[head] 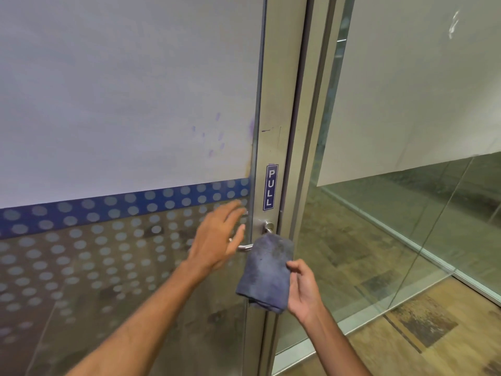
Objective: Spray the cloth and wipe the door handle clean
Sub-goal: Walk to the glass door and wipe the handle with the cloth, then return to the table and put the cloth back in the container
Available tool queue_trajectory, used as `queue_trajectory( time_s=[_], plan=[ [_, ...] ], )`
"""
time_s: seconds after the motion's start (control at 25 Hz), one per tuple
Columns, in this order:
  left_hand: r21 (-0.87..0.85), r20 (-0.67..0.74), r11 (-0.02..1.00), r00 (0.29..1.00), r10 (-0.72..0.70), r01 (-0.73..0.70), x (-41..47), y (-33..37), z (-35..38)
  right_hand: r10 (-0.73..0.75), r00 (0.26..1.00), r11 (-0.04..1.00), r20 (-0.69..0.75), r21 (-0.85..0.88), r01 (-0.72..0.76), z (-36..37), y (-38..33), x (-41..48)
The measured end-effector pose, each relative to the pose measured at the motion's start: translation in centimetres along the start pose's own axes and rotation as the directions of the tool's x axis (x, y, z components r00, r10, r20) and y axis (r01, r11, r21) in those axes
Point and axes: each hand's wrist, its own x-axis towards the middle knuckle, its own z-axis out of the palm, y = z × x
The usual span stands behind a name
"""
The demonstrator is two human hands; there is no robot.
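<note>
A folded blue-grey cloth [268,270] hangs draped over the metal lever door handle [267,227] on the door's metal frame. Part of the lever [244,247] shows just left of the cloth. My left hand [219,237] is open with fingers spread, held in front of the lever's free end and just left of the cloth. My right hand [303,289] is at the cloth's lower right edge, thumb and fingers pinching it there. No spray bottle is in view.
A blue "PULL" sign [271,187] sits on the frame above the handle. The glass door [122,104] has a white film and a blue dotted band. A glass partition [406,213] stands to the right, with wood-patterned floor [420,335] below.
</note>
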Motion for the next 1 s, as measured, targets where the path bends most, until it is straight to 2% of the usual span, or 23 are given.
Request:
queue_trajectory(
  time_s=[0.04,0.08,0.16,0.28,0.36,0.56,0.72,0.88,1.0],
  plan=[
    [-0.21,0.1,0.969,0.989,-0.108,0.127,-1.1,1.3,0.5,-0.026,0.999,0.999,0.025,0.02,0.026,0.2,-0.4,-0.6],
    [-0.38,0.195,0.885,0.959,-0.206,0.267,-2.0,2.5,1.1,-0.054,0.998,0.998,0.045,0.048,0.052,0.2,-0.7,-1.4],
    [-0.58,0.36,0.644,0.866,-0.346,0.499,-3.3,4.7,2.5,-0.11,0.993,0.992,0.041,0.064,0.108,-0.3,-1.0,-3.1],
    [-0.672,0.593,0.248,0.708,-0.383,0.698,-4.1,8.3,4.4,-0.187,0.98,0.981,-0.068,0.045,0.19,-2.5,-1.4,-6.2],
    [-0.665,0.666,0.119,0.657,-0.352,0.738,-4.2,11.2,5.9,-0.215,0.968,0.976,-0.129,0.014,0.218,-4.4,-1.9,-8.6],
    [-0.633,0.752,-0.001,0.615,-0.239,0.774,-4.0,20.4,8.9,-0.315,0.903,0.947,-0.292,-0.038,0.318,-9.3,-4.5,-16.6],
    [-0.571,0.817,-0.008,0.568,-0.095,0.821,-3.8,28.6,10.5,-0.453,0.814,0.885,-0.362,-0.076,0.459,-13.0,-6.6,-24.0],
    [-0.543,0.834,-0.012,0.541,0.106,0.839,-4.2,38.4,10.9,-0.637,0.659,0.756,-0.399,-0.155,0.636,-17.4,-8.3,-32.9],
    [-0.519,0.815,0.027,0.485,0.317,0.854,-6.1,47.7,9.5,-0.743,0.522,0.645,-0.419,-0.238,0.727,-20.8,-8.8,-41.6]
  ],
)
